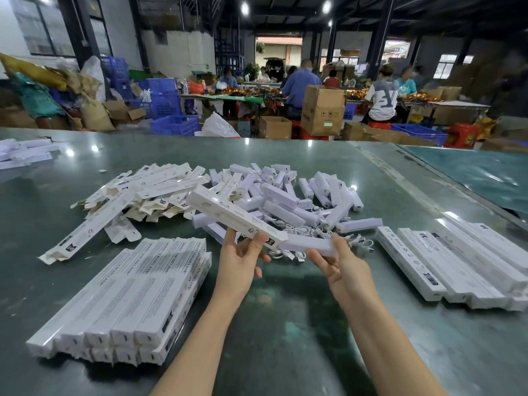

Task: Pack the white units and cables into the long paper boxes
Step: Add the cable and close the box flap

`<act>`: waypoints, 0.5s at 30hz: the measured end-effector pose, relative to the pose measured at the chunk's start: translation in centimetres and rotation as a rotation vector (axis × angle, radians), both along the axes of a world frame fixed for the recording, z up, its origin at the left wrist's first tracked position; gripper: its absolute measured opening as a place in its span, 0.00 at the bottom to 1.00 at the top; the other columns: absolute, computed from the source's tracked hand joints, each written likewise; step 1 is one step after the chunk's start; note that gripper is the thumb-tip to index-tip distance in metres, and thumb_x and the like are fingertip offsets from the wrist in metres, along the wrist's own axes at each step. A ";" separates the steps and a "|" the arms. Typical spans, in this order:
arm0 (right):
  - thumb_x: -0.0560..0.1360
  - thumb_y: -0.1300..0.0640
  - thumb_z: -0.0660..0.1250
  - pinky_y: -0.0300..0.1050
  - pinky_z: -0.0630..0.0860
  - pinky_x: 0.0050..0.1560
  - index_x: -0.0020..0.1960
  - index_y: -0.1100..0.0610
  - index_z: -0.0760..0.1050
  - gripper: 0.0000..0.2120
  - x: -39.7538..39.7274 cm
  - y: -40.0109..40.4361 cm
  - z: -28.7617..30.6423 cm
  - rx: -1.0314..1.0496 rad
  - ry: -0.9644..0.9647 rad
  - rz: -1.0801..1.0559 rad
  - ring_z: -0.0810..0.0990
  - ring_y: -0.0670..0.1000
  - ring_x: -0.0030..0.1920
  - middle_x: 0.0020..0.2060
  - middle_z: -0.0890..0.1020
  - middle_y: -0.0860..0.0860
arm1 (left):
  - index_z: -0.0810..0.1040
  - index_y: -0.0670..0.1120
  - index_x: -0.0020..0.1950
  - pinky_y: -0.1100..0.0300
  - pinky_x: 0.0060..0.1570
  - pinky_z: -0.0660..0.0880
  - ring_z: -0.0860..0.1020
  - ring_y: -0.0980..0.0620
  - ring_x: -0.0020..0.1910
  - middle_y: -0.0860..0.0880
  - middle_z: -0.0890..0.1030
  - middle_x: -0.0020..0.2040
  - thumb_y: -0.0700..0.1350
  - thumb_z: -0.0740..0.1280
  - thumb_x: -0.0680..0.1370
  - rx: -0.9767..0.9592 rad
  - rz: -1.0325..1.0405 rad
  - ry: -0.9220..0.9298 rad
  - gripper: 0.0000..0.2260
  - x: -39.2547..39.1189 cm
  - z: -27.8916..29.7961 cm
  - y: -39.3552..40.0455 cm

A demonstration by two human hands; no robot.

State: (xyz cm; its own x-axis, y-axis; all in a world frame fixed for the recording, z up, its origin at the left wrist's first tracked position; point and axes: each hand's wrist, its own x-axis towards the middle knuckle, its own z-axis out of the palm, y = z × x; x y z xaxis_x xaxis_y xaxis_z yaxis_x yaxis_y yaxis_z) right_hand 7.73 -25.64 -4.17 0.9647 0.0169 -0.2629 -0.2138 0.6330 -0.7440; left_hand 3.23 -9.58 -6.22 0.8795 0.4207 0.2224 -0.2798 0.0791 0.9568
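While the left hand (243, 258) holds a long paper box (235, 220) by its near end, thumb on top and fingers curled under, that box slants up and away over the green counter (285, 324). Its near end meets the end of a white unit (310, 244), which the right hand (340, 265) grips from the side, fingers wrapped around its nearer end. Both grips are closed on what they carry.

Just beyond the held box lies a loose heap of white units (288, 192), with coiled white cables (303, 231) at the heap's near edge, close to the right hand's fingertips. Left of the held box sits a pile of flat unfolded boxes (148, 192). Nearer than that pile, and left of the left forearm, closed boxes are stacked (128, 298) in two layers. Right of the held box, beyond the right hand, another row of closed boxes (457, 261) lies side by side on the counter.
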 end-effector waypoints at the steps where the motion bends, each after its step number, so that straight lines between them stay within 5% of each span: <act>1: 0.78 0.61 0.66 0.40 0.81 0.33 0.45 0.69 0.74 0.10 -0.1 0.2 -0.2 0.028 0.017 0.028 0.84 0.54 0.31 0.40 0.83 0.62 | 0.70 0.55 0.60 0.66 0.21 0.70 0.79 0.58 0.30 0.58 0.85 0.40 0.45 0.68 0.78 0.000 -0.018 0.013 0.14 0.0 0.0 -0.1; 6: 0.78 0.59 0.65 0.38 0.80 0.30 0.44 0.71 0.75 0.13 -0.7 1.1 -0.5 0.064 0.022 0.119 0.84 0.55 0.31 0.34 0.84 0.61 | 0.72 0.49 0.62 0.65 0.23 0.70 0.81 0.55 0.34 0.55 0.85 0.43 0.49 0.69 0.75 -0.054 -0.077 0.058 0.16 0.1 -0.2 -0.4; 11: 0.76 0.43 0.66 0.41 0.78 0.27 0.44 0.62 0.80 0.20 -1.3 2.0 -0.7 -0.455 -0.146 0.187 0.82 0.53 0.29 0.35 0.85 0.58 | 0.76 0.49 0.56 0.63 0.26 0.71 0.82 0.52 0.36 0.48 0.84 0.45 0.54 0.70 0.71 -0.147 -0.070 0.082 0.17 0.3 -0.3 -0.2; 15: 0.77 0.49 0.67 0.43 0.77 0.27 0.43 0.56 0.80 0.11 -1.6 2.5 -0.7 -0.551 -0.352 0.018 0.80 0.50 0.30 0.35 0.83 0.55 | 0.78 0.46 0.56 0.65 0.26 0.71 0.82 0.54 0.35 0.47 0.85 0.44 0.55 0.69 0.72 -0.260 -0.072 0.090 0.18 0.4 -0.3 0.1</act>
